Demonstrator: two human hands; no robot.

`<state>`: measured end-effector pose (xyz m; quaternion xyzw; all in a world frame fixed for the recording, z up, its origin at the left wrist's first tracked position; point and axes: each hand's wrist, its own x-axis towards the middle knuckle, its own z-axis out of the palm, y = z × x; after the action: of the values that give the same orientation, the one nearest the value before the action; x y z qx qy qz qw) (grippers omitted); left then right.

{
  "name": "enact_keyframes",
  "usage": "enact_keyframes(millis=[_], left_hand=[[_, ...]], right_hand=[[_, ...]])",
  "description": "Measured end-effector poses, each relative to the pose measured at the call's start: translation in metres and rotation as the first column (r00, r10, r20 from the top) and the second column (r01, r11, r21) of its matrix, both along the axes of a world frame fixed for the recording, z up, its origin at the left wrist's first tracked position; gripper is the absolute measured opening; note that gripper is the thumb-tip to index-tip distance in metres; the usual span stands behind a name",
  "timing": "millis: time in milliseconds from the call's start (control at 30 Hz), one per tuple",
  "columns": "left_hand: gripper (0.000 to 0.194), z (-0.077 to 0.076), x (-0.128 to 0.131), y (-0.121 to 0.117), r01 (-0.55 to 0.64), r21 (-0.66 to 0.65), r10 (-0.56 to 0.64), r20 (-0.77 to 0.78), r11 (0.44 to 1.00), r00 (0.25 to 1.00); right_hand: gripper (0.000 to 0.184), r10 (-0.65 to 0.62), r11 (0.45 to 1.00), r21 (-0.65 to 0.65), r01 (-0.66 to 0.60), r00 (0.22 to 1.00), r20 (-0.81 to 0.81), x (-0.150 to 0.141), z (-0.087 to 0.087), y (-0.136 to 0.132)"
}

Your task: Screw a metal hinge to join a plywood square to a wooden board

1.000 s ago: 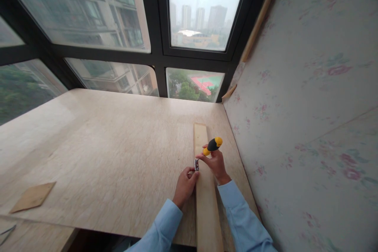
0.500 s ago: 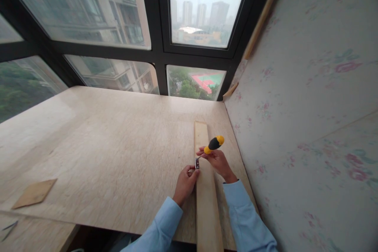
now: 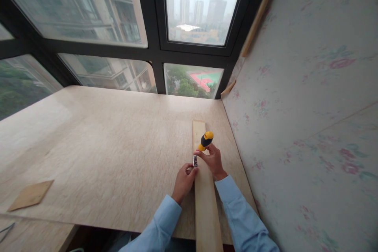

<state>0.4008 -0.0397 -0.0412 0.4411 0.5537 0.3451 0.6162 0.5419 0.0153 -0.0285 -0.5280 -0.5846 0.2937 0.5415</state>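
A long pale wooden board (image 3: 206, 208) lies lengthwise on the light marbled surface. On its left edge sits a small shiny metal hinge or bracket (image 3: 195, 160) with holes. My left hand (image 3: 184, 182) is closed, thumb and fingers pinching the near end of this metal piece against the board. Above the board, my right hand (image 3: 214, 162) grips a yellow-and-black screwdriver (image 3: 206, 139) low on its handle. The handle leans up and to the right. The screwdriver's tip is hidden by my fingers, close to the far end of the metal piece.
A flat brown piece (image 3: 31, 195) lies at the left of the marbled surface (image 3: 118, 145). Near the lower left corner is a thin dark metal object (image 3: 7, 230). The flowered wall (image 3: 295, 126) rises close on the right, and dark-framed windows (image 3: 156, 53) stand behind.
My right hand and the screwdriver have shifted left towards the metal piece, and the handle stands steeper. My left hand keeps its pinch. The whole view has moved slightly.
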Motion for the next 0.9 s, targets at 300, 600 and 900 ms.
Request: enact_keyframes(millis=[300,600,900], left_hand=[[0.037,0.004,0.001,0.000,-0.017,-0.039,0.018,0.022,0.999,1.000],[0.036,0.005,0.002,0.000,-0.006,-0.060,0.009,0.035,0.998,0.999],[0.039,0.000,0.001,-0.001,0.007,-0.016,-0.007,0.023,1.000,1.000]], right_hand=[[0.020,0.226,0.974,-0.020,-0.226,0.974,-0.006,0.003,0.013,0.000],[0.029,0.439,0.875,-0.153,-0.460,0.886,-0.153,0.019,0.019,-0.001],[0.023,0.115,0.993,-0.029,-0.113,0.990,0.085,0.004,0.015,-0.001]])
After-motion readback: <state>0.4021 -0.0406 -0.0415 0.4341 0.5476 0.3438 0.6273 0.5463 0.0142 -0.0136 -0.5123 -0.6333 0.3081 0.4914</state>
